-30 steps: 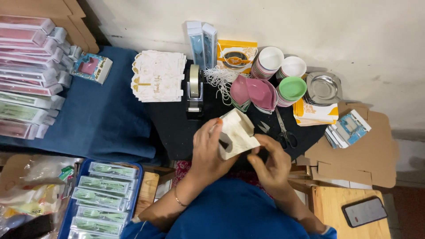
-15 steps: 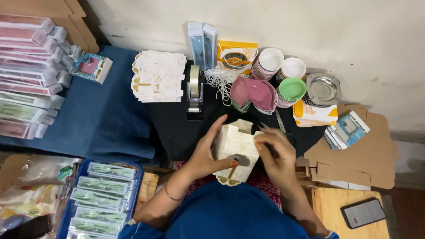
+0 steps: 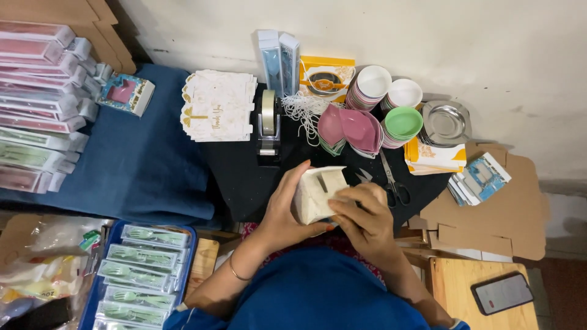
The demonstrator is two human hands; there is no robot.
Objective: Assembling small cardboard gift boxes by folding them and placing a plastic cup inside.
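My left hand and my right hand both grip a small cream paper box, partly folded, with its flaps open at the top. I hold it just above the near edge of the black table surface. My left hand wraps the box's left side; my right hand's fingers press on its right side and front. A tape dispenser stands just beyond the box. A stack of flat cream box blanks lies to the far left of it.
Scissors, pink bowls, stacked cups, a green cup and a steel plate sit at the right. Flat boxes line the blue cloth on the left. A blue tray of packed cutlery is near left; a phone lies near right.
The box has been turned in my hands and lifted a little. My right hand has shifted from its lower side to press on its right front.
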